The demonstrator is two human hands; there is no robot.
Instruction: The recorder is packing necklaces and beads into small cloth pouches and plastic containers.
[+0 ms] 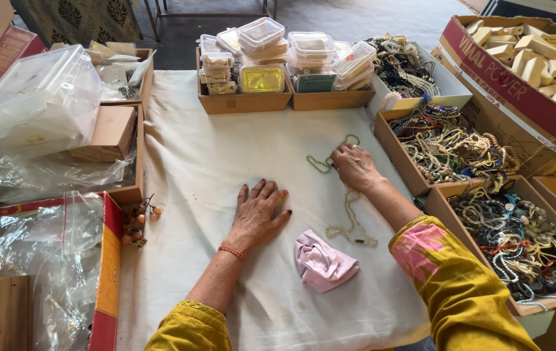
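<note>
Cloth [200, 162]: white sheet spread over the whole work surface, everything of mine rests on it.
Big carton [518, 97]: red-sided, far right, full of pale wooden blocks.
Bead boxes [421, 175]: open cardboard trays along my right, heaped with tangled strings of beads in many colours.
Plastic tubs [261, 32]: clear lidded ones stacked in small cardboard trays at the far edge.
Bags [37, 97]: clear plastic, piled on my left over flat cartons.
Left hand [258, 211]: lies flat on the cloth, palm down, fingers spread apart, holding nothing.
Right hand [354, 166]: fingers drawn together, pinching one end of the green necklace.
Pink rag [322, 262]: crumpled, just near my left wrist.
Cream necklace [352, 227]: loose on the cloth, under my right forearm.
Green necklace [326, 159]: thin bead loop lying on the cloth, just left of my right fingertips.
</note>
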